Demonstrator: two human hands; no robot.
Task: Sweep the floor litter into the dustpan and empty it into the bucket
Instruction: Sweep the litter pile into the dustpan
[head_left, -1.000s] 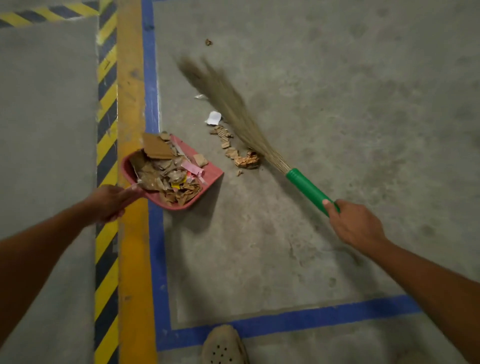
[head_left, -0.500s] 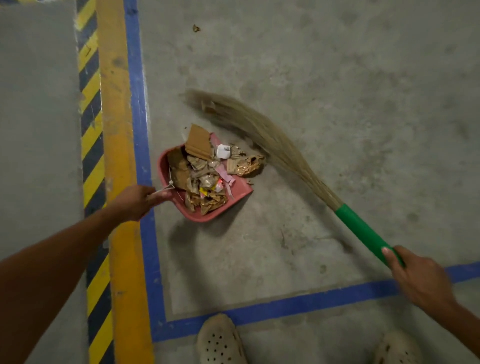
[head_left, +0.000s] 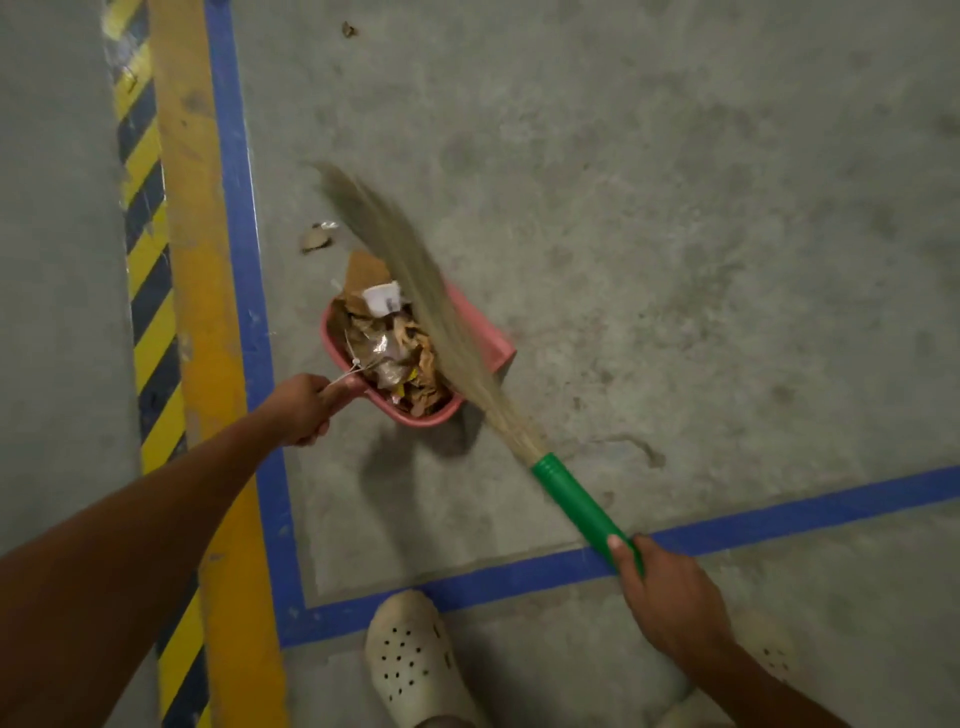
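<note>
A pink dustpan sits on the concrete floor, heaped with cardboard scraps, paper and wrappers. My left hand grips its handle at the pan's near left. My right hand holds the green handle of a grass broom. The broom's straw bristles lie diagonally across the right side of the pan and reach past its far edge. One loose scrap lies on the floor just beyond the pan, left of the bristle tips. No bucket is in view.
A blue floor line runs past the pan's left, with a yellow band and black-yellow hazard stripes beyond. Another blue line crosses near my feet in pale clogs. A small scrap lies far up the floor.
The broom swung left and now lies over the pan, having pushed the litter from the pan's lip inside. The dustpan shifted slightly right of the blue line. One scrap now lies beyond the pan.
</note>
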